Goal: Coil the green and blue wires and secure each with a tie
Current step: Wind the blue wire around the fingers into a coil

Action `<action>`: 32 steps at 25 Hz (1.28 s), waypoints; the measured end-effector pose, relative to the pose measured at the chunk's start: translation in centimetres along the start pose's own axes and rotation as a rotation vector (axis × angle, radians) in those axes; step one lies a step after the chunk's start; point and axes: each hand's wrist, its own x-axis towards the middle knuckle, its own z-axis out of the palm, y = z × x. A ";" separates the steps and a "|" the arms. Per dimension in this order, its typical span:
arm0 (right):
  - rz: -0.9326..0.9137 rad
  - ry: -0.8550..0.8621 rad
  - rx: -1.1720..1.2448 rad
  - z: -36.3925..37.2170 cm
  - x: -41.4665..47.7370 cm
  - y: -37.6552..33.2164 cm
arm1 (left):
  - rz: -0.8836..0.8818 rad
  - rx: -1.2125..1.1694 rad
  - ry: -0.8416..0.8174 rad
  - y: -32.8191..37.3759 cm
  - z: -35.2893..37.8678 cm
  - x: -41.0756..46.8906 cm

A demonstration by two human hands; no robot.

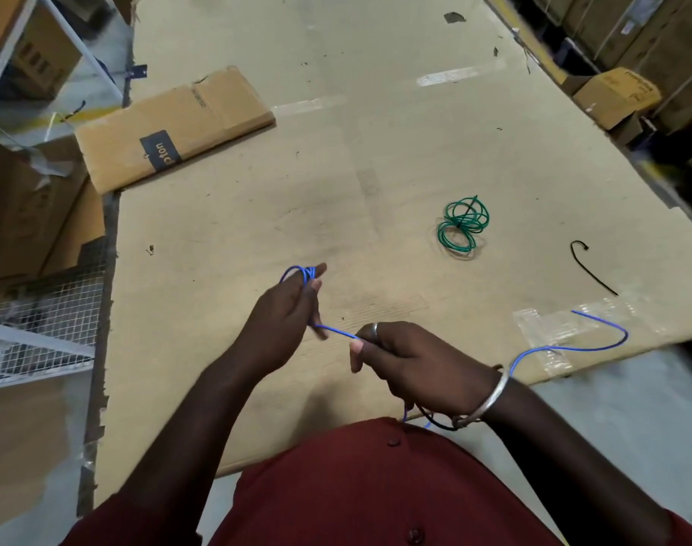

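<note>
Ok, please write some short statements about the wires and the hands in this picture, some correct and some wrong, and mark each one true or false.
1. The green wire lies coiled on the cardboard surface, and neither hand touches it. True.
2. The blue wire lies fully coiled beside the green wire. False: both hands hold it, with loops round the fingers of the left hand and a loose tail trailing off to the right.
3. A black tie lies loose on the surface, right of the green wire. True.
4. The right hand is empty. False: it grips the blue wire.
</note>
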 end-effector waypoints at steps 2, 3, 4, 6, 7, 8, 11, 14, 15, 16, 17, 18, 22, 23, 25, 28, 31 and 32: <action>0.001 -0.012 -0.161 -0.9 -0.1 0.3 | -0.066 0.136 -0.101 -0.9 0.0 -0.2; -0.016 0.000 -0.261 -1.6 -0.1 0.6 | -0.097 0.134 -0.176 -1.1 -0.1 -0.4; -0.021 0.014 -0.335 -2.5 0.0 0.9 | -0.120 0.090 -0.263 -1.1 -0.1 -0.8; -0.027 0.045 -0.372 -4.4 0.2 1.4 | -0.169 -0.115 -0.428 -0.4 0.0 -2.0; -0.039 0.069 -0.371 -5.1 0.4 1.5 | -0.192 -0.251 -0.488 -0.1 0.2 -2.7; -0.072 0.120 -0.377 -5.5 0.6 1.6 | -0.203 -0.373 -0.531 0.1 0.3 -3.5; -0.232 0.360 -0.490 -5.3 1.3 2.5 | -0.185 -0.620 -0.601 0.1 0.3 -5.0; -0.264 0.589 -0.491 -4.7 2.2 3.9 | -0.187 -0.868 -0.635 0.0 -0.1 -5.5; -0.276 0.689 -0.466 -4.6 2.6 4.6 | -0.211 -0.983 -0.668 0.1 -0.3 -5.7; -0.275 0.807 -0.404 -4.7 3.0 5.2 | -0.230 -1.104 -0.706 0.3 -0.4 -5.9; -0.240 0.908 -0.259 -4.9 3.4 5.9 | -0.235 -1.212 -0.734 0.6 -0.5 -6.1; -0.164 0.944 -0.028 -5.0 3.7 6.2 | -0.231 -1.307 -0.750 0.8 -0.4 -6.3; 0.135 0.642 0.445 -2.5 4.3 6.9 | -0.193 -1.691 -0.803 1.4 -0.1 -5.1; 0.132 0.598 0.250 -1.5 4.3 7.6 | -0.183 -1.789 -0.790 1.4 -0.2 -4.4; 0.096 0.447 -0.218 0.5 3.6 8.1 | -0.146 -1.904 -0.660 1.4 -1.1 -2.6; 0.071 0.097 -0.561 2.7 2.4 6.9 | -0.137 -1.935 -0.240 1.0 -2.1 0.0; -0.048 -0.050 -0.604 4.0 1.4 3.2 | -0.132 -1.518 0.263 0.4 -0.9 2.3; -0.103 -0.037 -0.609 4.0 1.0 2.0 | -0.100 -1.323 0.343 0.1 -0.2 2.8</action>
